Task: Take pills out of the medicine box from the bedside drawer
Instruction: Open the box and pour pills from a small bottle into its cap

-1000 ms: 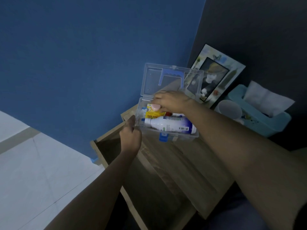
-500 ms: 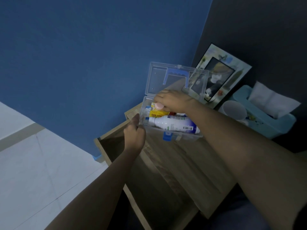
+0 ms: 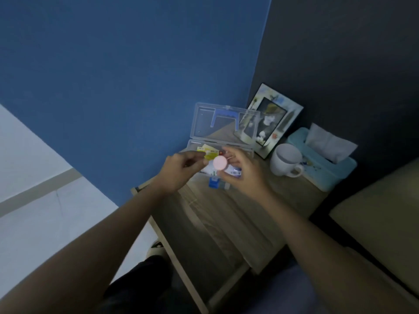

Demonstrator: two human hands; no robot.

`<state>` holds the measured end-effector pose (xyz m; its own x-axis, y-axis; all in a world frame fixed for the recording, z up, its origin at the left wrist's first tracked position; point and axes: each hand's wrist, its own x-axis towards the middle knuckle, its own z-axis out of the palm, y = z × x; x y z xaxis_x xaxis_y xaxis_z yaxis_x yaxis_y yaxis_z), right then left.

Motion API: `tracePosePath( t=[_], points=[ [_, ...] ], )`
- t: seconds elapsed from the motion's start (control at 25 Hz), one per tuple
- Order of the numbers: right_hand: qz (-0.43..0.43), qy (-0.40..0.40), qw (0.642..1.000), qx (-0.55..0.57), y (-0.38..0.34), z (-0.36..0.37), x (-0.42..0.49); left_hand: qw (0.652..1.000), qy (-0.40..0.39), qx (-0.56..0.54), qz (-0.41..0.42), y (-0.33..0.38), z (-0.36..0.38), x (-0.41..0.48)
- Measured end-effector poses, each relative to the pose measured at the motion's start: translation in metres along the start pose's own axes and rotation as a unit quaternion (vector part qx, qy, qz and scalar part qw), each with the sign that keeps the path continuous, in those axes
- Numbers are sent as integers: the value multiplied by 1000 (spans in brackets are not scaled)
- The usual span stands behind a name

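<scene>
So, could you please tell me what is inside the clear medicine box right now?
In the medicine box, a yellow packet and part of a white bottle show. Both hands, around a pink round item, cover the rest.

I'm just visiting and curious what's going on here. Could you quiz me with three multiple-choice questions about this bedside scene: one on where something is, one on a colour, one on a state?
1. Where is the white mug?
A. in the drawer
B. on the bedside table, between the picture frame and the tissue box
C. on the floor

2. What colour is the round lid held between the hands?
A. pink
B. green
C. black

3. The clear medicine box is:
A. shut
B. upside down
C. open, lid raised

Answers: 1 B, it stands on the wood top beside both. 2 A, the pale pink disc sits between the left hand and right hand. 3 C, the lid stands upright behind the contents.
</scene>
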<state>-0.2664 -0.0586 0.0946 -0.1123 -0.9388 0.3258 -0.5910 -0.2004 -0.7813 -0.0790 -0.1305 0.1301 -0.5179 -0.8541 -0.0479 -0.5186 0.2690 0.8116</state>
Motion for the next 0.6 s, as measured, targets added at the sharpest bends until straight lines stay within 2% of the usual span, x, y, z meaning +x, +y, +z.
tracePosePath(
  t=[0.08, 0.16, 0.28, 0.4, 0.6],
  points=[
    [7, 19, 999, 29, -14, -7, -29, 998, -57, -8, 40, 24, 1, -21],
    [9, 41, 998, 44, -24, -14, -49, 995, -83, -22, 57, 42, 8, -40],
    [11, 72, 996, 42, -38, -29, -72, 996, -69, -11, 60, 68, 19, -63],
    [-5, 85, 996, 28, -51, -40, -88, 995, -41, 51, 70, 87, 25, -76],
    [-25, 58, 997, -32, -67, -58, -109, 993, -46, 73, 76, 106, 28, -92]
  ],
)
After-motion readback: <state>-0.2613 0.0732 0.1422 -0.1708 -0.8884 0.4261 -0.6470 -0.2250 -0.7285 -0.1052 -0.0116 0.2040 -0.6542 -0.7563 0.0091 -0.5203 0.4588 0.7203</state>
